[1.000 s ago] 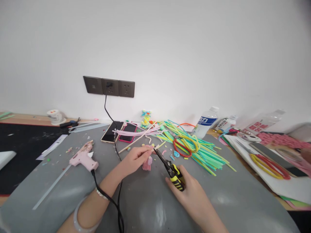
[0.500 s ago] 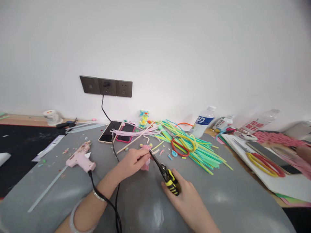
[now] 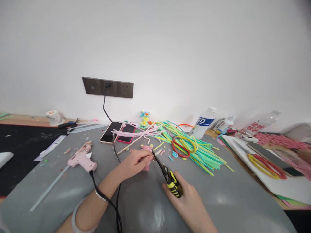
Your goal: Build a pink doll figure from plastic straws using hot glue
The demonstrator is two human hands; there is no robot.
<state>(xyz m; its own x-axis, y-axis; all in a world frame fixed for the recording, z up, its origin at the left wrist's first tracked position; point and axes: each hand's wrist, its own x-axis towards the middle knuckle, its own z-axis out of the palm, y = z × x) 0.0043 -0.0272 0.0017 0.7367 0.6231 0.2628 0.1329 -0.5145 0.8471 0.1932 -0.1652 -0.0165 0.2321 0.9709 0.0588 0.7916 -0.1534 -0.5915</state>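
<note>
My left hand (image 3: 133, 162) pinches a small pink craft figure (image 3: 146, 158) over the grey mat (image 3: 60, 191), fingers closed on it. My right hand (image 3: 187, 199) grips the yellow-and-black handles of a pair of cutters (image 3: 167, 172). The dark cutter tip points up and left and meets the fingertips of my left hand at the pink figure. Small cut bits of pink, blue and yellow lie just beyond.
A pink glue gun (image 3: 82, 158) lies left, its black cord (image 3: 114, 204) crossing under my left arm. Two phones (image 3: 119, 132), a heap of green and yellow straws (image 3: 201, 149), red-yellow scissors (image 3: 181, 147) and bottles (image 3: 204, 122) sit behind. More scissors (image 3: 264, 161) lie right.
Both hands shifted slightly while staying together. The cutter tip has stayed at the pink figure in my left fingers.
</note>
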